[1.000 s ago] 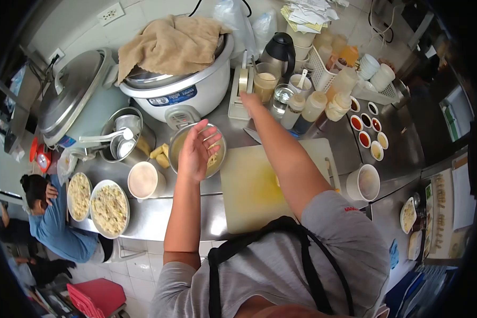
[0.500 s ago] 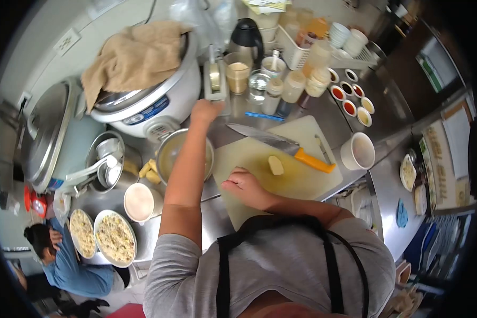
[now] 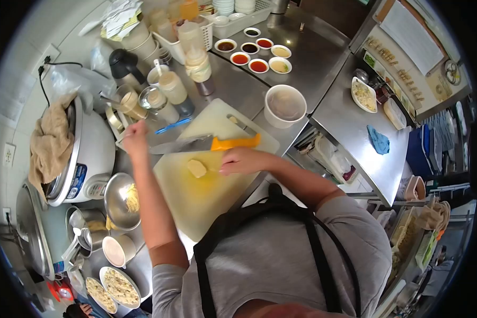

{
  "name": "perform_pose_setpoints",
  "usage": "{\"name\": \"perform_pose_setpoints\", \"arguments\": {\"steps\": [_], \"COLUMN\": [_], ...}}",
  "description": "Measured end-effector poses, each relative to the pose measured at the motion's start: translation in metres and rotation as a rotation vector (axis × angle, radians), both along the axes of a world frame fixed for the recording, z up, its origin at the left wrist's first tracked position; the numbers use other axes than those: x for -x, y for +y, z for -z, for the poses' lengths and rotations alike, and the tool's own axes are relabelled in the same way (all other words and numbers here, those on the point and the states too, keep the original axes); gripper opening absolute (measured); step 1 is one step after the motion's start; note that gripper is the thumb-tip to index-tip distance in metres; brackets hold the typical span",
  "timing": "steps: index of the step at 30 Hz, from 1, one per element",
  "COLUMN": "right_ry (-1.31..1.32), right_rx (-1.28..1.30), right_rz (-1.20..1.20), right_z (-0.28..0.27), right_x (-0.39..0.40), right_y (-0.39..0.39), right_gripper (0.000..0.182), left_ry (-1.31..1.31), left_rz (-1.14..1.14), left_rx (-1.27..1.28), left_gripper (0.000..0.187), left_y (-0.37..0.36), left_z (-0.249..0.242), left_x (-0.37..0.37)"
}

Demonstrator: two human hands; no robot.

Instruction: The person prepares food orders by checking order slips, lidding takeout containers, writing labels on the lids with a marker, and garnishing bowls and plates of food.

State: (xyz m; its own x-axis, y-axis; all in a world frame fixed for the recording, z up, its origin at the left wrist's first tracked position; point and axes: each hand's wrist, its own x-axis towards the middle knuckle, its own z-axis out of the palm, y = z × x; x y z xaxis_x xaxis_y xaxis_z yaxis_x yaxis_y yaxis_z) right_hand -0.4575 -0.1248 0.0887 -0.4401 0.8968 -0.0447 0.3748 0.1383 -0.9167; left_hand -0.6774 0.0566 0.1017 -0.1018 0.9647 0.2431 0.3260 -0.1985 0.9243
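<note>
My left hand (image 3: 135, 139) is closed at the near end of the tape dispenser (image 3: 114, 120); what its fingers hold, if anything, is hidden. My right hand (image 3: 243, 160) is curled shut over the cutting board (image 3: 177, 206), just below the orange handle of the knife (image 3: 233, 142), with nothing visible in it. The knife lies across the board, its blade pointing left toward my left wrist. A pale yellow peeled chunk (image 3: 196, 168) rests on the board left of my right hand, amid a yellow stain. A blue pen-like stick (image 3: 173, 125) lies beyond the blade.
A metal bowl (image 3: 116, 204) with yellow shreds stands left of my left forearm, beside a large cooker (image 3: 90, 159). Squeeze bottles (image 3: 172, 87), small sauce cups (image 3: 258, 65) and a white tub (image 3: 285, 106) stand beyond the board. Two plates of food (image 3: 121, 286) sit lower left.
The view has swung right, so the counter items appear farther left. My right hand has come closer to the knife handle. My left hand stays by the tape dispenser.
</note>
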Motion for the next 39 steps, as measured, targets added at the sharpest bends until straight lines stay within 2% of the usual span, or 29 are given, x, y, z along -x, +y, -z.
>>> {"name": "perform_pose_setpoints", "arguments": {"steps": [2, 4, 7, 9, 12, 15, 18, 19, 22, 25, 26, 28, 31, 34, 35, 36, 37, 38, 39], "right_ry": [-0.031, -0.09, -0.05, -0.156, -0.337, -0.387, -0.258, -0.195, -0.262, -0.034, -0.16, -0.413, 0.131, 0.833, 0.601, 0.376, 0.159, 0.461, 0.713], "right_rx": [-0.041, -0.018, 0.077, 0.172, 0.257, 0.308, 0.355, 0.371, 0.288, 0.23, 0.079, -0.241, -0.065, 0.2, 0.099, -0.007, -0.122, 0.078, 0.078], "right_rz": [0.05, 0.181, 0.365, 0.335, 0.216, 0.132, 0.152, 0.169, 0.191, 0.318, 0.428, 0.645, 0.842, 0.824, 0.792, 0.74, 0.677, 0.681, 0.695], "right_z": [-0.006, -0.018, -0.013, -0.017, -0.007, 0.018, 0.038, 0.045, 0.065, 0.075, 0.079, 0.081, 0.068, 0.083, 0.082, 0.079, 0.078, 0.077, 0.084], "right_x": [-0.06, -0.123, -0.216, -0.261, -0.308, -0.323, -0.307, -0.302, -0.299, -0.294, -0.292, -0.285, -0.272, -0.224, -0.22, -0.22, -0.219, -0.222, -0.222], "right_y": [-0.026, -0.049, -0.066, -0.061, -0.035, -0.015, 0.0, 0.002, 0.006, -0.005, -0.012, -0.026, -0.056, -0.068, -0.067, -0.065, -0.059, -0.05, -0.043], "right_gripper": [0.026, 0.025, 0.024, 0.024, 0.025, 0.026, 0.025, 0.024, 0.021, 0.02, 0.023, 0.029, 0.034, 0.039, 0.039, 0.04, 0.041, 0.041, 0.039], "left_ry": [-0.265, -0.374, -0.376, -0.348, -0.107, 0.296, 0.482, 0.475, 0.503, 0.601, 0.649, 0.743, 0.127, -0.762, -0.478, -0.444, -0.441, -0.235, -0.316], "left_rz": [0.065, 0.102, 0.114, 0.064, -0.008, 0.058, 0.191, 0.206, 0.254, 0.01, 0.005, -0.006, 0.036, 0.425, 0.385, 0.437, 0.478, 0.366, 0.452], "left_rx": [0.042, -0.006, -0.034, 0.0, -0.005, 0.016, 0.012, 0.061, 0.194, 0.057, 0.065, 0.07, 0.307, 0.741, 0.562, 0.657, 0.562, 0.503, 0.464], "left_gripper": [0.019, 0.018, 0.018, 0.019, 0.02, 0.018, 0.017, 0.017, 0.016, 0.015, 0.017, 0.02, 0.032, 0.045, 0.053, 0.057, 0.058, 0.056, 0.052], "left_y": [-0.017, -0.028, -0.061, -0.082, -0.097, -0.098, -0.104, -0.102, -0.095, -0.092, -0.094, -0.101, -0.087, -0.116, -0.102, -0.11, -0.113, -0.128, -0.131], "left_z": [0.007, 0.027, 0.045, 0.06, 0.066, 0.082, 0.086, 0.088, 0.092, 0.101, 0.104, 0.079, 0.09, 0.077, 0.136, 0.12, 0.119, 0.086, 0.082], "left_x": [-0.07, -0.132, -0.2, -0.231, -0.254, -0.264, -0.277, -0.279, -0.277, -0.278, -0.278, -0.285, -0.275, -0.288, -0.293, -0.294, -0.298, -0.3, -0.3]}}
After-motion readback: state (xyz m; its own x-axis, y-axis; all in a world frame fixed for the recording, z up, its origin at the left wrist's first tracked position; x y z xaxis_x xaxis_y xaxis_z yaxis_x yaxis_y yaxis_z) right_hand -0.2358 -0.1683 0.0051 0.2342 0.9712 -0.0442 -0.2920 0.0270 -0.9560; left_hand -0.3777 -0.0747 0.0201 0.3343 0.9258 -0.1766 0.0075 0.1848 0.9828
